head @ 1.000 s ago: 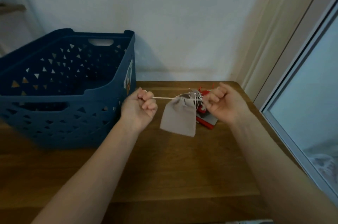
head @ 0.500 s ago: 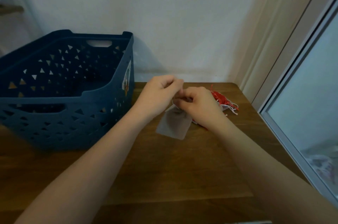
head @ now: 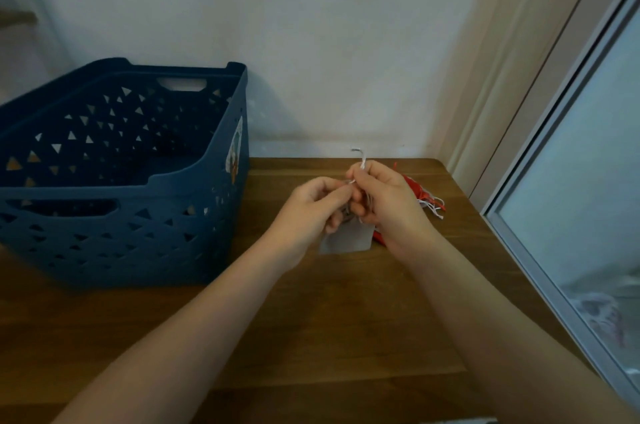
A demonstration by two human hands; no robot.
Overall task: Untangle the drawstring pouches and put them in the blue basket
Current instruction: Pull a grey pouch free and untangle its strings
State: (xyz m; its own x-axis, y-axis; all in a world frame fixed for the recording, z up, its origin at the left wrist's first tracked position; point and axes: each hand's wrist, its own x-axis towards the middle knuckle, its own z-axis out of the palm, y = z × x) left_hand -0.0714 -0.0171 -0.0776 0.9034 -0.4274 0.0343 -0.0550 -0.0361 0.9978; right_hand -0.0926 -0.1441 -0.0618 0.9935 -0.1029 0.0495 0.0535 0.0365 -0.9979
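Pouches remain tangled: your left hand (head: 313, 205) and right hand (head: 384, 196) both pinch white cord (head: 362, 163) above the grey pouch (head: 348, 238), red pouch (head: 415, 189) behind on the counter (head: 311, 319); basket (head: 239, 132) shows none.

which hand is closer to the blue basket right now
Left. The left hand works the cord just right of the blue basket, with a strip of table between them. The right hand is farther right, beyond the left hand, beside the red pouches.
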